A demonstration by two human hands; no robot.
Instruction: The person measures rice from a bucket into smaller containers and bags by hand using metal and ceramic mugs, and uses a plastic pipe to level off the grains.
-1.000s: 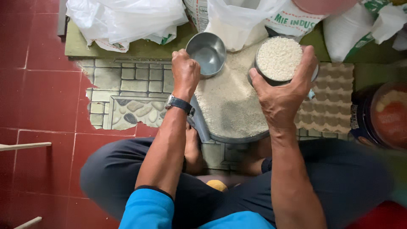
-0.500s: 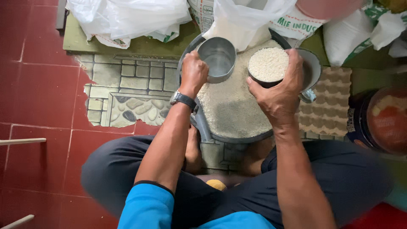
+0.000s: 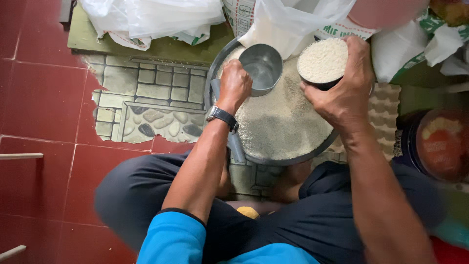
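A wide round metal basin [image 3: 213, 78] heaped with white rice [image 3: 281, 122] sits on the floor between my knees. My left hand [image 3: 234, 85] grips an empty shiny metal cup [image 3: 262, 68] over the basin's far side. My right hand [image 3: 344, 93] holds a dark cup filled level with rice [image 3: 322, 59] above the basin's right rim. A watch [image 3: 222, 117] is on my left wrist. A clear plastic bag [image 3: 293, 22] hangs just beyond both cups.
White plastic bags [image 3: 151, 19] and printed sacks [image 3: 405, 49] lie at the top. A grey egg tray [image 3: 386, 112] is right of the basin, a round dark tub with a red lid [image 3: 439, 146] further right. Red floor tiles [image 3: 44, 88] and stone-pattern vinyl [image 3: 146, 102] lie left.
Both cups have lifted farther away from me toward the plastic bag. The rice-filled cup stays level in my right hand; the empty cup stays in my left.
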